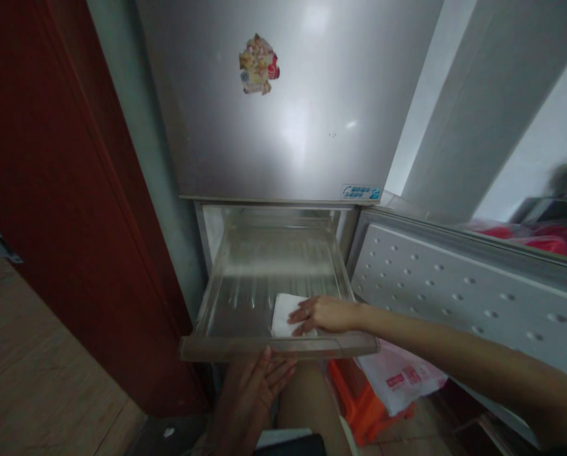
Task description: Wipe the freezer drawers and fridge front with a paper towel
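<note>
Cloth (283,313), white and folded, lies on the floor of the pulled-out freezer drawer (226,347), close behind the drawer's front lip and toward its right side. Your right hand (325,314) rests flat on the cloth with the fingers spread and pressing down rather than curled around anything. Your left hand (255,386) is below the drawer's front lip, palm up and fingers open against its underside, propping it and gripping nothing. Judging by its look, the cloth is light, soft and limp, so it will bunch and slide under your palm; a flat press over its middle, or a pinch at one folded corner, should control it best. The drawer is clear, stiff plastic with a ribbed floor, likely slick and brittle at the rim, so support from beneath at the front lip seems wise. Above the drawer, the brushed-steel fridge door (312,126) carries a colourful magnet or sticker (257,64), its picture too blurred to read, and a small blue-and-white label (361,192) at the lower right edge whose print is too small to make out. Right of the drawer stands the open dimpled freezer door (454,285); below that lie a white plastic bag (402,379) with a pink printed mark, unreadable, and an orange object (364,411).
</note>
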A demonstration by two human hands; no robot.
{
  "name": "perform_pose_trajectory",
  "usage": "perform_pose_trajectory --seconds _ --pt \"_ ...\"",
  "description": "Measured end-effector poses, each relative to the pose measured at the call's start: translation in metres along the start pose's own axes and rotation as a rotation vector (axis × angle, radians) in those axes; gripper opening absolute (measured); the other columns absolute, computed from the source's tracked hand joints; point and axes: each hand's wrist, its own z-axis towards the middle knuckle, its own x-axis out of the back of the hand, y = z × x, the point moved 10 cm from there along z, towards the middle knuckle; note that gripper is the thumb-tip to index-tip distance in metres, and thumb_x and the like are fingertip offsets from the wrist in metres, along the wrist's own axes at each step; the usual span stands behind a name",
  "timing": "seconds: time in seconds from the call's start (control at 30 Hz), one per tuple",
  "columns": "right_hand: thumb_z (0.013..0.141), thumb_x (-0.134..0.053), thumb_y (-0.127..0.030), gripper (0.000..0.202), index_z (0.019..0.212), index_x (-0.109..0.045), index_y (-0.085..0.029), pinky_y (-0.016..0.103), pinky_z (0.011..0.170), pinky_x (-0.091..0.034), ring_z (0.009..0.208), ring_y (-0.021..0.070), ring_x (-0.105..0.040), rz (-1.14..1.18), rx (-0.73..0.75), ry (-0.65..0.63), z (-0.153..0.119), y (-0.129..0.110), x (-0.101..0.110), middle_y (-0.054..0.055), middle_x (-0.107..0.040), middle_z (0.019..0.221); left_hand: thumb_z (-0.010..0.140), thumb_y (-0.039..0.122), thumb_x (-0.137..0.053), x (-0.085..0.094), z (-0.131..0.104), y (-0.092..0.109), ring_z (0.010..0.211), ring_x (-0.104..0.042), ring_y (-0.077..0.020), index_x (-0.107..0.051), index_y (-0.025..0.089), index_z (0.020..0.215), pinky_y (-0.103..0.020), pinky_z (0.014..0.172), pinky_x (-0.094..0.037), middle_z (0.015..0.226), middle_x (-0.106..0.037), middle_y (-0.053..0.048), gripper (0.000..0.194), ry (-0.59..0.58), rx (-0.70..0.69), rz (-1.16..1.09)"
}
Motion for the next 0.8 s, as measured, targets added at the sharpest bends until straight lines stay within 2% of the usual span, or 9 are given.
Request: perform_pose_trajectory --seconds 0.03,0.1,0.23,0.37,0.43,0.5,0.6,0.67,0.8 --pt "0.093 -0.043 -0.013 0.036 0.117 -0.064 -0.028 0.032 0.107 -0.038 0.123 0.015 -0.052 0.004 0.012 -0.015 -0.001 -0.001 -0.002 0.003 -0.059 0.128 0.079 0.036 -0.067 0.001 0.001 -0.001 0.104 -0.065 -0.0336 -0.061 0.012 0.095 -0.051 0.103 -0.039 0.102 -0.072 -0.019 0.03 0.0 0.003 -0.004" --pt "0.092 -0.043 -0.011 0.037 0.116 -0.065 -0.026 0.033 0.107 -0.038 0.124 0.0161 -0.051 -0.012 -0.031 -0.014 -0.001 0.013 0.003 0.003 -0.058 0.129 0.079 0.036 -0.068 0.003 0.002 -0.002 0.103 -0.065 -0.0333 -0.061 0.012 0.095 -0.051 0.103 -0.04 0.103 -0.072 -0.017 0.029 0.021 0.001 -0.007" --pt "0.09 -0.041 -0.008 0.042 0.122 -0.061 -0.026 0.03 0.106 -0.039 0.126 0.0157 -0.049 -0.083 -0.234 0.071 0.0 0.075 0.034 0.003 -0.054 0.133 0.078 0.037 -0.069 0.004 0.0 -0.001 0.102 -0.066 -0.0327 -0.061 0.013 0.093 -0.051 0.102 -0.042 0.102 -0.072 -0.017 0.03 0.053 -0.021 0.013" --pt "0.092 -0.038 -0.009 0.047 0.129 -0.054 -0.033 0.032 0.104 -0.041 0.127 0.0167 -0.048 -0.147 -0.496 0.159 -0.001 0.141 0.069 -0.001 -0.051 0.136 0.074 0.038 -0.073 0.003 0.0 -0.002 0.104 -0.065 -0.0341 -0.062 0.013 0.094 -0.051 0.102 -0.041 0.101 -0.073 -0.016 0.033 0.005 -0.001 -0.009" --pt "0.092 -0.039 -0.011 0.046 0.129 -0.054 -0.034 0.032 0.104 -0.041 0.127 0.0175 -0.048 -0.176 -0.628 0.206 -0.004 0.167 0.083 -0.002 -0.051 0.136 0.072 0.037 -0.075 0.003 0.0 -0.002 0.104 -0.065 -0.0341 -0.062 0.014 0.096 -0.051 0.103 -0.04 0.103 -0.073 -0.015 0.036 -0.011 0.002 -0.02" --pt "0.091 -0.039 -0.009 0.048 0.132 -0.052 -0.031 0.033 0.104 -0.041 0.126 0.0196 -0.049 -0.199 -0.711 0.253 -0.006 0.185 0.095 0.002 -0.051 0.136 0.074 0.037 -0.074 0.005 -0.002 0.001 0.102 -0.066 -0.0329 -0.062 0.015 0.096 -0.051 0.103 -0.04 0.103 -0.073 -0.014 0.033 0.024 -0.014 -0.017" --pt "0.088 -0.039 -0.005 0.052 0.136 -0.048 -0.026 0.036 0.102 -0.043 0.122 0.0228 -0.052 -0.227 -0.803 0.309 -0.009 0.199 0.107 0.009 -0.05 0.136 0.078 0.037 -0.07 -0.001 -0.005 0.003 0.102 -0.066 -0.0322 -0.061 0.014 0.097 -0.05 0.103 -0.041 0.103 -0.072 -0.015 0.031 0.03 -0.02 -0.004" --pt "0.088 -0.038 -0.004 0.054 0.137 -0.047 -0.025 0.037 0.1 -0.045 0.12 0.0239 -0.054 -0.233 -0.823 0.318 -0.01 0.198 0.108 0.011 -0.051 0.135 0.078 0.038 -0.07 -0.006 -0.006 0.004 0.103 -0.065 -0.0327 -0.061 0.013 0.097 -0.05 0.103 -0.04 0.104 -0.072 -0.017 0.033 0.019 -0.021 0.002" --pt "0.089 -0.039 -0.006 0.051 0.132 -0.052 -0.03 0.032 0.1 -0.045 0.122 0.0199 -0.053 -0.205 -0.728 0.253 -0.006 0.174 0.09 0.004 -0.053 0.134 0.076 0.039 -0.071 -0.002 -0.005 0.003 0.101 -0.066 -0.0324 -0.062 0.013 0.092 -0.05 0.104 -0.038 0.102 -0.072 -0.017 0.031 0.046 -0.016 0.021"
